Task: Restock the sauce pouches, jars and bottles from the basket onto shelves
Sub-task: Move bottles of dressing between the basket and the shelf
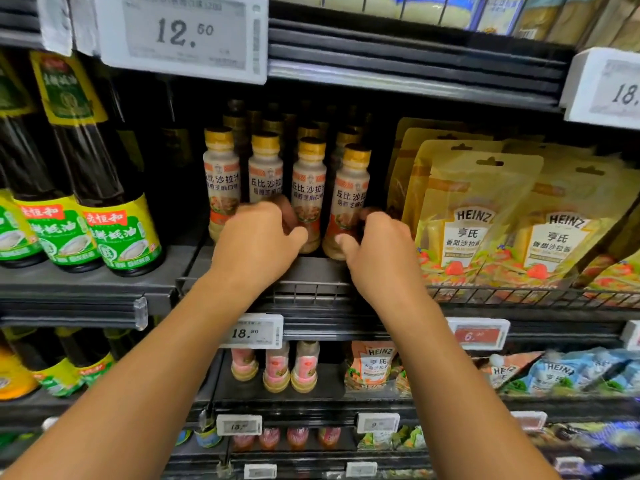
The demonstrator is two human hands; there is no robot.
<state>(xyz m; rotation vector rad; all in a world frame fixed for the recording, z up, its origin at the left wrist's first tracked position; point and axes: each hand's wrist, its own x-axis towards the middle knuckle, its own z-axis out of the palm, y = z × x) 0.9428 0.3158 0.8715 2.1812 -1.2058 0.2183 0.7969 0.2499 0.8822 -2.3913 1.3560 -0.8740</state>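
Hands are seen apart at the shelf (311,269). The right hand (379,252) is curled round the rightmost dressing bottle (351,188) of the front row. The left hand (256,244) is curled against neighbouring bottles (309,181); whether one is gripped cannot be told. Heinz pouches (471,220) are stood just beside.

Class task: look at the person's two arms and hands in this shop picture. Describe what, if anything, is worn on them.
Nothing worn shows. The left hand and right hand are bare: no gloves, rings or watch can be seen. The left forearm and right forearm are bare too, with no sleeve or wristband in view down to the picture's lower edge.
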